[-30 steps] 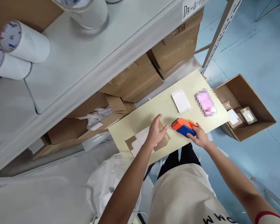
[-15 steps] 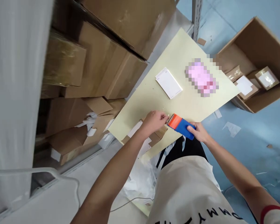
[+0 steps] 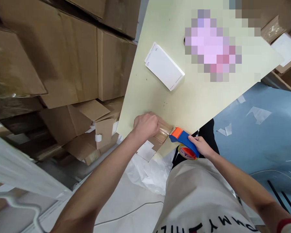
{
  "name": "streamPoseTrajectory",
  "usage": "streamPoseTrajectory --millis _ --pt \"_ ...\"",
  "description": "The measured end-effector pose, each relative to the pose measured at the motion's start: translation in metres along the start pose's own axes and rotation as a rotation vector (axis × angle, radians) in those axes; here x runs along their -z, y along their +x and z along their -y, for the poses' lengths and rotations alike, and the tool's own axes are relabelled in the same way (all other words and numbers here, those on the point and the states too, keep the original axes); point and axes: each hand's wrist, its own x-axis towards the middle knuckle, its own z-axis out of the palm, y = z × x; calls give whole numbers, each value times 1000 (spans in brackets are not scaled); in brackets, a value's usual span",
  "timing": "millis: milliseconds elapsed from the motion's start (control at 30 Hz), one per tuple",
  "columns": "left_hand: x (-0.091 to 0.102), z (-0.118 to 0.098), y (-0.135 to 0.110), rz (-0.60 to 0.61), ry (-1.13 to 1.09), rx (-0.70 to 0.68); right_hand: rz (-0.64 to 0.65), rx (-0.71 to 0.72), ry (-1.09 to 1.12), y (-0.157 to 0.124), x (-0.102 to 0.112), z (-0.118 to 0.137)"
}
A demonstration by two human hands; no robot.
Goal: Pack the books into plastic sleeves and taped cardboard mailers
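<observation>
A blue and orange tape dispenser (image 3: 184, 139) is in my right hand (image 3: 201, 146), its roll of tape (image 3: 188, 152) showing underneath. My left hand (image 3: 146, 124) is closed, fingers curled, over a small cardboard box (image 3: 157, 143) at the table's near edge. Shiny clear packing tape (image 3: 165, 131) runs between that hand and the dispenser's orange end, along the top of the box. The left fingertips are hidden from view. White labels (image 3: 146, 150) are on the box's near side. Farther up the table lies a stack of white cards (image 3: 165, 66).
A pixelated pink item (image 3: 210, 45) lies on the pale yellow table (image 3: 196, 100). Large cardboard boxes (image 3: 80, 61) are piled on the left. An open carton (image 3: 287, 76) stands at the upper right. Paper scraps (image 3: 259, 114) litter the blue floor; white plastic (image 3: 147, 171) hangs below the table.
My left hand has moved left from the dispenser's end onto the box, and tape now stretches between them. The dispenser has tilted, baring its roll. The view has shifted closer to the table.
</observation>
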Motion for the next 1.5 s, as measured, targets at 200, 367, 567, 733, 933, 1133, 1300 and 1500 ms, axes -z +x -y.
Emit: streamPoseTrajectory --millis 200,367,567,733,933,1133,1300,1500 --pt "-12 -10 -3 1 147 -69 1 -8 15 5 -16 -7" --pt "-15 3 -7 -115 11 -54 24 -33 14 3 -18 -7" --pt "-42 30 -24 45 -361 -470 59 -84 74 6 -14 -14" --pt "-74 45 -22 -37 -580 -500 190 -100 153 12 -12 -12" --pt "-84 73 -22 -179 -640 -306 267 115 65 21 -23 42" --pt "-107 82 -24 -588 -875 105 218 275 -372 60 -51 134" --pt "-116 66 -20 -837 -974 314 157 444 -871 73 -78 192" --pt "-115 62 -21 -901 -1009 340 337 435 -1127 65 -79 208"
